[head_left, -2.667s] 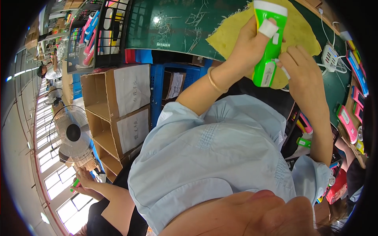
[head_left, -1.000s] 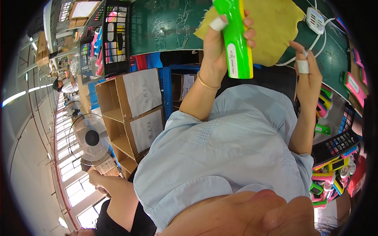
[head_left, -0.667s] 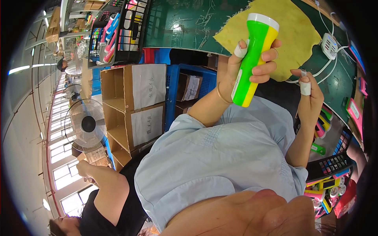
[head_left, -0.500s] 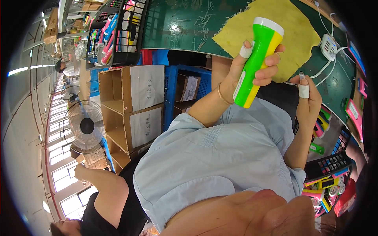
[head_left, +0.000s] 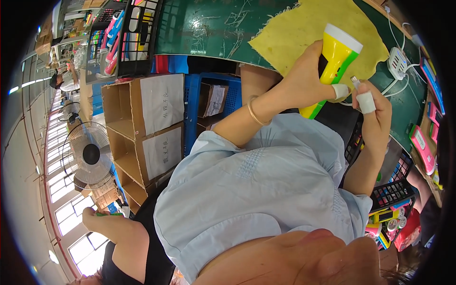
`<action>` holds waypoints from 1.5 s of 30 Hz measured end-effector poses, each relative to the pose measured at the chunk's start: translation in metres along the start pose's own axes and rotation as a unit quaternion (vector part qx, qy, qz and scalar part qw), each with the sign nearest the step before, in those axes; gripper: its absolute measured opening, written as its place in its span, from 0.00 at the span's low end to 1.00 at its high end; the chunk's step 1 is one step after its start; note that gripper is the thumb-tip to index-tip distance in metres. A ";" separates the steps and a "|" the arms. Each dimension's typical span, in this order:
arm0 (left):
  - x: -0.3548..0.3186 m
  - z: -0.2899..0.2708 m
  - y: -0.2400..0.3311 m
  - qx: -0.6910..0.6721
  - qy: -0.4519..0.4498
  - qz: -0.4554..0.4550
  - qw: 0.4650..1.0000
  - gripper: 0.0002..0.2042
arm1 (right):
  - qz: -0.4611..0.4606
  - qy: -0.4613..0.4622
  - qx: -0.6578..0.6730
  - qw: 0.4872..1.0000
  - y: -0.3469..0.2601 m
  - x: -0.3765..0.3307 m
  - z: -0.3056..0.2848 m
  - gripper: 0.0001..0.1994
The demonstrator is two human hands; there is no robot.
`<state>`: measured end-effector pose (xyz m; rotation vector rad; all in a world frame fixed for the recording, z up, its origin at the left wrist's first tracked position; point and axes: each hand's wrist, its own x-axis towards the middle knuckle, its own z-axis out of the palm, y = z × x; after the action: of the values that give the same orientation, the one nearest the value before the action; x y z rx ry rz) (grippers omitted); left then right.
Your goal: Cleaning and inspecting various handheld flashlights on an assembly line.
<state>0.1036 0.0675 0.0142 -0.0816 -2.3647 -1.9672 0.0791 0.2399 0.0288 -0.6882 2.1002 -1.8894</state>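
Left hand (head_left: 304,83) clenched round yellow-and-green plastic torch (head_left: 334,64), held above yellow cloth (head_left: 304,28) on green bench (head_left: 209,28). Right hand (head_left: 375,114) pinched small metal cable plug (head_left: 355,81) nr torch; plug apparently not yet inserted.

Pale blue shirt (head_left: 266,190), gold bangle (head_left: 255,113), taped fingertips (head_left: 365,102)

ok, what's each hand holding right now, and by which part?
Left hand grips the yellow-and-green flashlight around the middle of its body, white head end up. Right hand pinches a small plug on a white cable between taped fingertips.
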 end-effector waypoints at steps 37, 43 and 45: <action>0.031 -0.025 -0.021 0.016 0.150 0.070 0.986 0.25 | -0.042 0.225 -0.176 0.957 -0.022 -0.007 0.007 0.16; 0.024 0.000 0.004 -0.319 0.040 -0.068 0.944 0.14 | 0.017 0.042 -0.065 0.997 0.004 0.006 0.019 0.15; 0.034 0.001 0.001 -0.349 0.070 -0.038 0.934 0.17 | 0.025 0.031 -0.007 0.999 0.007 0.012 0.024 0.18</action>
<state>0.0699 0.0687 0.0180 0.1159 -1.5005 -2.6429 0.0790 0.2134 0.0200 -0.5817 2.1504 -1.8949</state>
